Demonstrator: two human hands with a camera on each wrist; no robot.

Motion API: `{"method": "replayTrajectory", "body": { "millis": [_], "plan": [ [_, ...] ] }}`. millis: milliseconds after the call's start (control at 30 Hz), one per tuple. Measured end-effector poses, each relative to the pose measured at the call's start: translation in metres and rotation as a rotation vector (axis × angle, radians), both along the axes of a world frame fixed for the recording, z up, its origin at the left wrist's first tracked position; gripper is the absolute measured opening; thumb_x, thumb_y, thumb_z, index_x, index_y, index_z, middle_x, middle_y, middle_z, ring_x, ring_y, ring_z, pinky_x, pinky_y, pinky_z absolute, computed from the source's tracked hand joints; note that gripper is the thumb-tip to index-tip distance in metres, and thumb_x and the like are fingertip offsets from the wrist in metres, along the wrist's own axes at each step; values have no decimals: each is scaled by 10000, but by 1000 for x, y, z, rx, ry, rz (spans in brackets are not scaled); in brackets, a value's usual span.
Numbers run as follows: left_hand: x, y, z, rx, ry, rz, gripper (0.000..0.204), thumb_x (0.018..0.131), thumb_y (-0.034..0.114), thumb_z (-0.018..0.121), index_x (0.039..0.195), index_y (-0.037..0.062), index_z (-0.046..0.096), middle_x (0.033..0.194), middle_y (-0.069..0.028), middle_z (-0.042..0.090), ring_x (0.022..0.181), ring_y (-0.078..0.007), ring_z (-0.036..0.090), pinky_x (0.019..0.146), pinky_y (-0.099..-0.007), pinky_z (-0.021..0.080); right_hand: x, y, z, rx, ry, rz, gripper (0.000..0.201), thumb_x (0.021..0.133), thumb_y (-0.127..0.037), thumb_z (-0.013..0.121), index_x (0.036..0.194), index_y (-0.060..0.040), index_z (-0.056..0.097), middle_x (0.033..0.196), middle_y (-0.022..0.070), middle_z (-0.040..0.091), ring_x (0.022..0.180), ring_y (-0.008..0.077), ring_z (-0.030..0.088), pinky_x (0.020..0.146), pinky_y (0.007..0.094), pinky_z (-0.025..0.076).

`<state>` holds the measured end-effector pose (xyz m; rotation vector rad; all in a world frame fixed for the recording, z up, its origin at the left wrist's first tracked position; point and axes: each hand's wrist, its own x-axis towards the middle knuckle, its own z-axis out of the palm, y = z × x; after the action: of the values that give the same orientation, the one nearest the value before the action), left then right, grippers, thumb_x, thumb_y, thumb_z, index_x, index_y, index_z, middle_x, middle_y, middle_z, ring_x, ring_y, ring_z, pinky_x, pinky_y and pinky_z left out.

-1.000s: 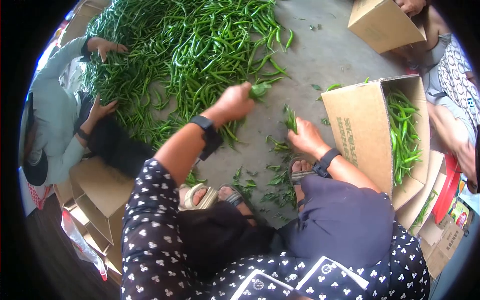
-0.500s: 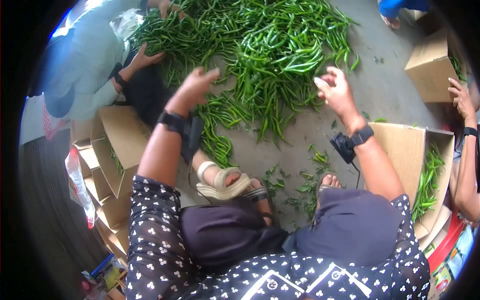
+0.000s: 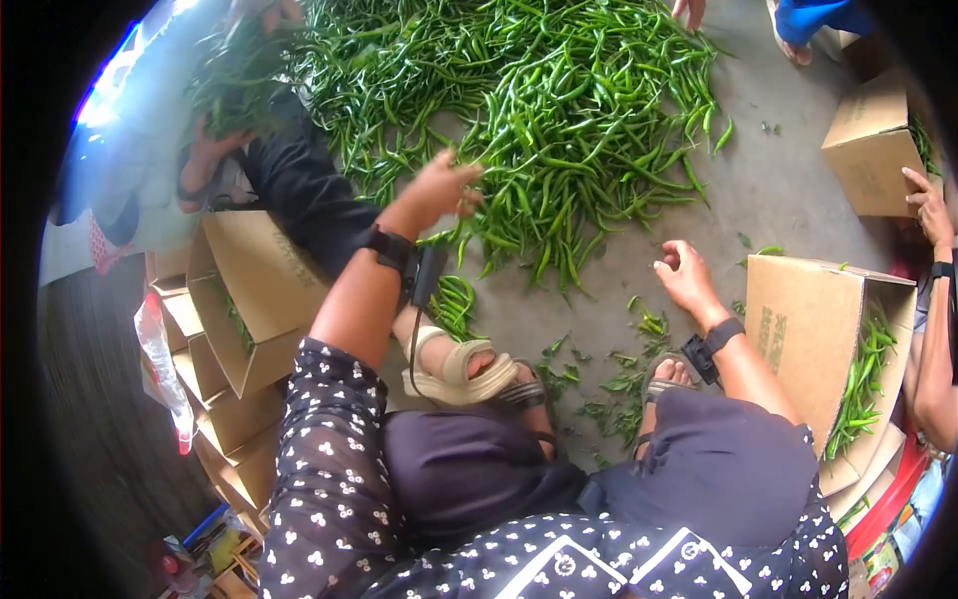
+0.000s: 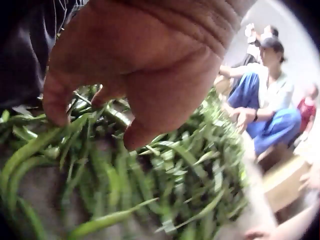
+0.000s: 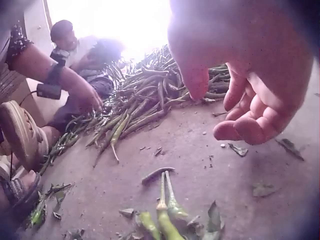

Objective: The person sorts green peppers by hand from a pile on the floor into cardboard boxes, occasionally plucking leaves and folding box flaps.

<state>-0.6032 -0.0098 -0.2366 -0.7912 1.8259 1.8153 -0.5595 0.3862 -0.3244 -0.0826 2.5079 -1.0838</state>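
Note:
A broad pile of long green chili peppers (image 3: 569, 150) covers the floor ahead. My left hand (image 3: 439, 192) reaches over the pile's near left edge. In the left wrist view the left hand (image 4: 135, 75) is bent down, thumb and fingers spread apart, fingertips right at the chili peppers (image 4: 115, 180). My right hand (image 3: 689, 280) hovers over bare floor between the pile and a cardboard box (image 3: 803, 339). Its fingers (image 5: 255, 127) hang loosely curled with nothing in them in the right wrist view. A few loose chili peppers (image 5: 167, 220) lie on the floor below it.
Chili peppers (image 3: 860, 389) lie inside the right-hand box. Leaf scraps (image 3: 624, 399) lie around my sandalled feet. More open boxes (image 3: 254, 299) stand at the left. One person at the left lifts a bundle of peppers (image 3: 235, 80); another person's hand (image 3: 933, 210) touches a box at the right.
The small green bits in both my hands a second ago are gone from them. My right hand drew back from the pile toward me. The person at the left raised a pepper bundle.

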Motion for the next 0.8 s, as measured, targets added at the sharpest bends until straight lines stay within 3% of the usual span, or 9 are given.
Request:
{"method": "replayTrajectory", "body": {
  "millis": [67,133,167,267,367,433,533,700,800],
  "plan": [
    [-12,-24,-2,-279,213,51,585,809,176,626,1329,60,385,1097,-191,610,975,-324,607,716,-417,515,1,0,4,-10,11,14,382,752,-167,675,1080,-25,538,922,142,601,853,262,598,761,368,489],
    [-2,-62,-11,-1121,299,-391,496,754,98,597,1238,75,487,1121,-179,604,1010,-338,593,818,-411,493,1,1,5,-19,17,28,373,744,-144,675,1069,-28,534,898,135,583,830,261,586,747,367,486],
    [12,-84,-28,-1194,301,-552,432,714,104,580,1146,90,556,1130,-172,601,1057,-341,565,899,-379,454,3,1,5,-26,25,34,360,740,-132,673,1054,-31,529,876,129,570,813,260,577,738,369,481],
    [57,-62,1,-1418,-210,-1166,367,690,99,559,1049,135,626,1040,-112,628,1059,-288,562,987,-515,343,2,-1,8,-23,47,46,334,735,-119,670,1021,-34,518,854,120,555,792,259,564,720,376,474],
    [81,-73,6,-1464,-149,-1271,292,694,87,561,957,148,672,986,-65,635,1041,-246,548,987,-449,336,-1,-5,7,24,79,65,299,738,-118,667,980,-39,510,842,119,556,775,260,564,699,383,469],
    [89,-80,14,-1477,197,-1192,191,632,75,567,774,136,680,837,-21,608,897,-231,551,821,-382,387,-6,-7,5,55,92,82,279,741,-120,666,956,-43,506,832,119,559,762,263,566,687,387,467],
    [101,-83,26,-1384,322,-1084,186,628,52,558,747,128,679,818,-26,600,869,-230,538,806,-365,393,-13,-7,0,120,83,98,255,748,-133,666,935,-55,510,751,104,561,722,269,571,664,392,461],
    [99,-70,35,-1384,225,-1113,168,608,74,573,727,135,674,798,-20,586,856,-221,535,801,-354,388,-15,-4,4,102,110,115,219,756,-152,660,903,-65,524,643,76,536,642,260,559,603,391,449],
    [87,-35,27,-1456,281,-1372,147,586,187,616,696,121,689,846,-28,601,942,-182,537,848,-358,360,-14,-6,3,144,77,129,214,758,-149,659,900,-64,522,681,88,558,692,280,577,633,402,458]
  ]
}}
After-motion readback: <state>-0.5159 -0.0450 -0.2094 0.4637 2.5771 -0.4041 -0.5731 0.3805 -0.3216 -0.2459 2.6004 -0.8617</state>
